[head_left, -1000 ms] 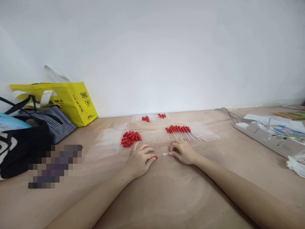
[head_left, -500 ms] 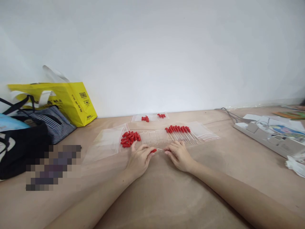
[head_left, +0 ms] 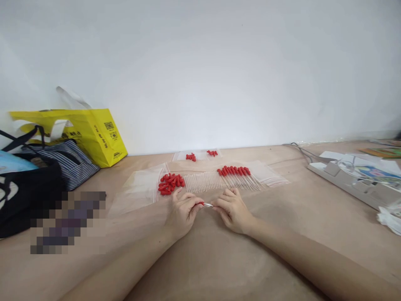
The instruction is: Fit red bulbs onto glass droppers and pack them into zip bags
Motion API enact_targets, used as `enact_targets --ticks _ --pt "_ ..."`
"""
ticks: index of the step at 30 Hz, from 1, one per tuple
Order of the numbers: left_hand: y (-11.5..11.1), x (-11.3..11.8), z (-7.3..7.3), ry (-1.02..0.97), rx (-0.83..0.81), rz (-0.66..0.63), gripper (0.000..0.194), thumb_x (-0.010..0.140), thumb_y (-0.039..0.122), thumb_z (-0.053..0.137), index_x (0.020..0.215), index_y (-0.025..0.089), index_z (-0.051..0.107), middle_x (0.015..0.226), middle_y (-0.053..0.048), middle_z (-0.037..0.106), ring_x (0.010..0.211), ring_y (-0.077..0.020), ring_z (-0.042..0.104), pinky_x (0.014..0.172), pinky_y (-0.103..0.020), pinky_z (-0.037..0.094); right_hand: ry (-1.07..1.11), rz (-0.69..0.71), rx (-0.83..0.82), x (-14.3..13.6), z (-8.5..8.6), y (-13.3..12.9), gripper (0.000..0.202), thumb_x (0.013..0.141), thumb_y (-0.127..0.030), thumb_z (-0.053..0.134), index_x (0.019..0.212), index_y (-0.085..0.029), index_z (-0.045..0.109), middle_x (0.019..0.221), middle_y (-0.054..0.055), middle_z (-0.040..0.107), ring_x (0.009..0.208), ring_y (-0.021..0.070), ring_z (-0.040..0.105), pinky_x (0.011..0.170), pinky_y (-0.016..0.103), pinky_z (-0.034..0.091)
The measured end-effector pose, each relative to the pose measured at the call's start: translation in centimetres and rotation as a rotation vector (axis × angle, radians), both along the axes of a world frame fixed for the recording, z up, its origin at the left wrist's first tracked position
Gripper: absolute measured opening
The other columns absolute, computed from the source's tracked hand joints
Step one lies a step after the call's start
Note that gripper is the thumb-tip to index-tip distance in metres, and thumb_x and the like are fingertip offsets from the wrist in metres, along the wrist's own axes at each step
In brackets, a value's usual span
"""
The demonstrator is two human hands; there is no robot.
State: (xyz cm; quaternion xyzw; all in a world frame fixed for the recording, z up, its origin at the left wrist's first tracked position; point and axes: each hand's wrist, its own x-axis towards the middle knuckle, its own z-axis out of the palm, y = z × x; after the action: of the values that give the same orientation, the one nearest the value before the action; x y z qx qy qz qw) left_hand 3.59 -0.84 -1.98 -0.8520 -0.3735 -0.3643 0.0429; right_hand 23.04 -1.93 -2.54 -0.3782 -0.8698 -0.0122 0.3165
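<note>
Two fingertip pinches: red cap (head_left: 201, 203) in the left hand (head_left: 184, 210), slim clear tube (head_left: 208, 205) in the right hand (head_left: 233, 211).

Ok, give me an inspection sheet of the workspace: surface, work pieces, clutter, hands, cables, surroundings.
Surface: smooth brown tabletop.
Work pieces: pile of small red bulb-shaped caps; row of thin clear tubes beside it; red-capped clear tubes further right.
Clutter: yellow printed bag, blue-and-white striped pouch, black bag and pixelated dark item, left; long white power strip, right.
Hands: left hand pinches one red cap; right hand pinches one clear tube.
Cables: thin grey cable behind the strip.
Surroundings: plain white wall behind.
</note>
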Motion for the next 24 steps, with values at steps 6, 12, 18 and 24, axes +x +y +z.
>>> enact_targets --ticks 6,12,18,24 --pt "-0.5 0.3 0.3 0.037 0.002 -0.062 0.016 0.084 0.023 0.044 0.076 0.022 0.058 0.068 0.004 0.066 0.071 -0.0121 0.059 0.102 -0.046 0.01 -0.056 0.062 0.081 0.4 0.2 0.2 0.021 0.084 -0.017 0.039 0.081 -0.017 0.06 0.069 0.004 0.056 0.072 0.016 0.037 0.068 0.031 0.023" --pt "-0.8 0.4 0.4 0.07 0.06 -0.104 0.017 0.083 0.024 0.044 0.075 0.021 0.058 0.065 0.003 0.066 0.072 -0.0139 0.059 0.101 -0.047 0.01 -0.079 0.11 0.075 0.2 0.5 0.0 0.022 0.084 -0.018 0.037 0.078 -0.015 0.059 0.067 0.005 0.054 0.07 0.0163 0.037 0.067 0.03 0.025" --pt "-0.7 0.7 0.3 0.071 0.091 -0.123 0.016 0.083 0.022 0.046 0.072 0.02 0.058 0.066 0.004 0.066 0.071 -0.0126 0.059 0.102 -0.047 0.01 -0.062 0.153 0.023 -0.1 0.4 0.3 0.02 0.084 -0.018 0.039 0.077 -0.014 0.057 0.068 0.005 0.056 0.071 0.0161 0.038 0.067 0.03 0.028" --pt "-0.3 0.0 0.4 0.081 0.082 -0.106 0.012 0.081 0.031 0.052 0.08 0.021 0.059 0.071 0.004 0.067 0.074 -0.0137 0.059 0.102 -0.05 0.005 -0.024 0.179 0.019 0.4 0.3 1.0 0.018 0.086 -0.023 0.042 0.082 -0.015 0.058 0.071 0.004 0.058 0.071 0.0158 0.04 0.068 0.029 0.029"
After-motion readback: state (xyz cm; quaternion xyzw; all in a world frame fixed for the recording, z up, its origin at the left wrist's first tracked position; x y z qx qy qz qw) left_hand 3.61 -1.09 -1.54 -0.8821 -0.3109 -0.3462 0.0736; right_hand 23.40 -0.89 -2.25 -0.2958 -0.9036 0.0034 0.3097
